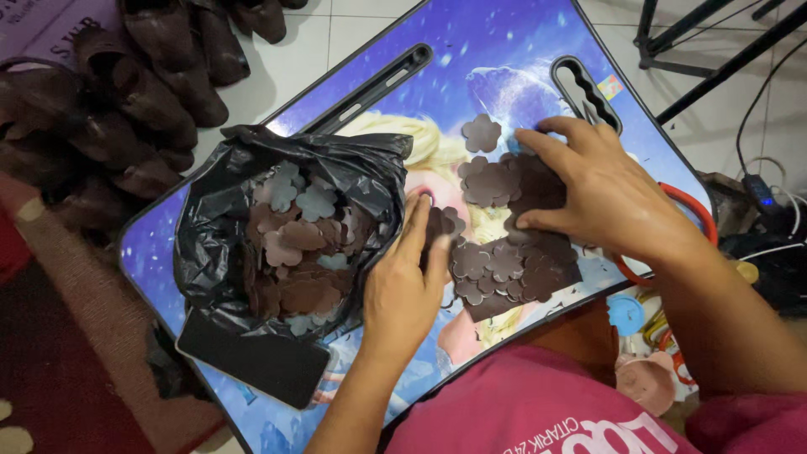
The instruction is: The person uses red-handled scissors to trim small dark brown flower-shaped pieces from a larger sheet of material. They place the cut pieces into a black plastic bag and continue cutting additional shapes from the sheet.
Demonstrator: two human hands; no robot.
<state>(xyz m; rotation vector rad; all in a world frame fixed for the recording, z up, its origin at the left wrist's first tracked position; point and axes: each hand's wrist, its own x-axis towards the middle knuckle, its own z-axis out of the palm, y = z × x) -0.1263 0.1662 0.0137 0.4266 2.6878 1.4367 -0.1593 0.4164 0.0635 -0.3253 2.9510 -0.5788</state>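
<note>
My left hand [408,282] rests on a small blue printed folding table [504,50], its fingers pinching a brown flower-shaped cutout [443,224]. My right hand [601,189] presses flat on a brown sheet [538,252] with flower shapes punched in it, fingers spread over loose brown flower cutouts [489,182]. One single flower cutout [481,133] lies apart, farther up the table. Left of my left hand, an open black plastic bag [218,227] holds a heap of brown and grey flower cutouts [296,248].
A black rectangular pad [252,361] lies at the table's near left edge under the bag. Brown sandal uppers [126,92] are piled on the floor at top left. Red-handled scissors [693,210], cables and a charger [761,192] sit at right.
</note>
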